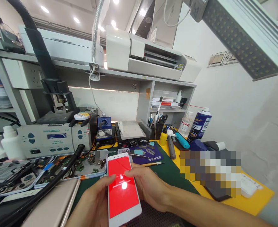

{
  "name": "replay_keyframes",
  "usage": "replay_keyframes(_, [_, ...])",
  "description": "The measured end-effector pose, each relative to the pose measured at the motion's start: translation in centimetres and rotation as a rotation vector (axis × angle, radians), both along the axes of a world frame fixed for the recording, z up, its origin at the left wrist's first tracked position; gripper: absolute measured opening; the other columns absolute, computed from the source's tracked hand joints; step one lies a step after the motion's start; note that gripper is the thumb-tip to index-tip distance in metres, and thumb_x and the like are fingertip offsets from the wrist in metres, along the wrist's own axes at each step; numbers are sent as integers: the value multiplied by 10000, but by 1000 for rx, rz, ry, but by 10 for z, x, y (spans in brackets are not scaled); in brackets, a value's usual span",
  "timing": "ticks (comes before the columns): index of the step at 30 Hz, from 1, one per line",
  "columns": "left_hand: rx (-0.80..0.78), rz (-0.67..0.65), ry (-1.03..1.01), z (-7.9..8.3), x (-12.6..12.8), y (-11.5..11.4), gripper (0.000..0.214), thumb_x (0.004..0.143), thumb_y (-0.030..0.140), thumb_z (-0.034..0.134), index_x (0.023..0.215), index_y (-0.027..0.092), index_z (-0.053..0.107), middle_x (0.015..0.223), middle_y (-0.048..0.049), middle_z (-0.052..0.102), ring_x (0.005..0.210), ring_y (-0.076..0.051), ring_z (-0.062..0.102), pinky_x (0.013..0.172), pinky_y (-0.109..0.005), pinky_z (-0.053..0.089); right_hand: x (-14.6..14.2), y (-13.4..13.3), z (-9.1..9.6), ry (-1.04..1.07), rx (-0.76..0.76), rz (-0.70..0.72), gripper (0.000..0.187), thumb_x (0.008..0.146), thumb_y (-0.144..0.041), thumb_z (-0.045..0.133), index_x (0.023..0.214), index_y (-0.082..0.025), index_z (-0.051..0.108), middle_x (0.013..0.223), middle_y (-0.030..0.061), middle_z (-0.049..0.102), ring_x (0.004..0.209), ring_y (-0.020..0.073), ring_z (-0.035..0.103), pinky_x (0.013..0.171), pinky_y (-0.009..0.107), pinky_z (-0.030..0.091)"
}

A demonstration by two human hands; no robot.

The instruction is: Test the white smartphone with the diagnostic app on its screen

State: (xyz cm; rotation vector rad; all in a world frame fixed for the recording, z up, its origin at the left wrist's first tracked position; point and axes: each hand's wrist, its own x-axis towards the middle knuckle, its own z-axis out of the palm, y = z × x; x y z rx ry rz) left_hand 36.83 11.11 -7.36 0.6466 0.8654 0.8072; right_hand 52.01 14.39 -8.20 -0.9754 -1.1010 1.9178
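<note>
A white smartphone (123, 205) with a lit, mostly red screen is held upright-tilted between both hands at the bottom middle. My left hand (97, 195) wraps its left edge, thumb resting at the screen's side. On the other edge, my right hand (150, 186) grips the phone, its thumb over the screen's right part. The fingers behind the phone are hidden. Small text shows on the screen, too small to read. Just beyond the phone lie a purple mat (150, 155) with small blades and a thin brush (151, 164).
A hot-air station (56, 138) stands left, its black hose (65, 171) crossing over trays of phone parts (89, 173). Behind is a heating plate (133, 130). A spray can (200, 124) and bottles stand right. A lamp (243, 34) hangs overhead; part of the right side is pixelated.
</note>
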Motion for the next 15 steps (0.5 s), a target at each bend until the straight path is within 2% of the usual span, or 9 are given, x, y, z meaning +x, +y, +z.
replay_keyframes(8, [-29,-6,-47,-3,-2,3,495,893,415,595,1300,145,517,826,-106,750,629,-231,642,533,-318,468,-1,0,-2,33,3,3,394,824,-350,567,1150,-152,666,892,76,737,758,216,674,756,328,442])
replay_keyframes(15, [-26,0,-66,-3,-2,2,516,882,415,623,1322,168,516,843,-90,763,626,-236,653,517,-316,483,-1,0,-2,-10,-6,-30,427,695,-262,658,1111,-168,671,871,48,735,751,199,665,757,314,439])
